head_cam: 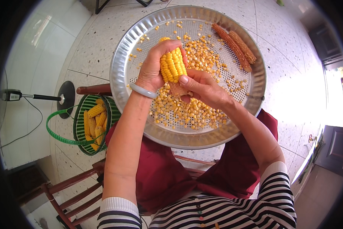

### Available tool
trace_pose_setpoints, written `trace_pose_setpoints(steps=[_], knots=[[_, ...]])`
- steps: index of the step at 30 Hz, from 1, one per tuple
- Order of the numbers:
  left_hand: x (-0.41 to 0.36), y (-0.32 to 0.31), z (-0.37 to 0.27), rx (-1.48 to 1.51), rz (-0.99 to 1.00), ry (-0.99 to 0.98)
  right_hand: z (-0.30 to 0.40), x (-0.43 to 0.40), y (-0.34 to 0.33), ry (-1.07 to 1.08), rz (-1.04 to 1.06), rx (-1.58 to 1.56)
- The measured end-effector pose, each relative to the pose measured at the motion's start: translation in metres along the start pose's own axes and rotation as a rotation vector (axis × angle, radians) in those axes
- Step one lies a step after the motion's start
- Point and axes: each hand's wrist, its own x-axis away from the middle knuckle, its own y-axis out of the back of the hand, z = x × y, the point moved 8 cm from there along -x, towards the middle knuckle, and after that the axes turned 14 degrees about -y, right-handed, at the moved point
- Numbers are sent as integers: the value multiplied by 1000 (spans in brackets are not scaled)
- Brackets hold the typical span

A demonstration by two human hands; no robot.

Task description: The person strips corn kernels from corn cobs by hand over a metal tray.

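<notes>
My left hand [154,64], with a pale bangle at its wrist, is closed around a partly shelled corn cob [172,65]. Yellow kernels cover its upper part, and its lower end is bare. My right hand [204,87] is at that lower end, thumb against the edge of the kernel rows; whether its fingers hold the cob or loose kernels I cannot tell. Both hands are over a round perforated metal tray [188,141]. Loose corn kernels [201,55] lie spread in it beneath the hands. Two bare reddish cobs [235,47] rest at the tray's upper right.
A green-and-black woven basket [81,123] with several corn cobs [96,121] stands left of the tray. Beyond it are a black round stand base [66,98] and a cable. A reddish wooden chair [74,180] is at the lower left.
</notes>
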Motion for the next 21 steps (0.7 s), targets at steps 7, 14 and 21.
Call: trace_pose_setpoints(steps=[7, 14, 21], knots=[[0, 0, -1, 34, 22, 26, 11, 4, -3, 99, -32, 212], [0, -4, 2, 7, 88, 27, 8, 7, -2, 97, -18, 268], [2, -3, 5, 161, 43, 116, 8, 13, -6, 72, 34, 174]])
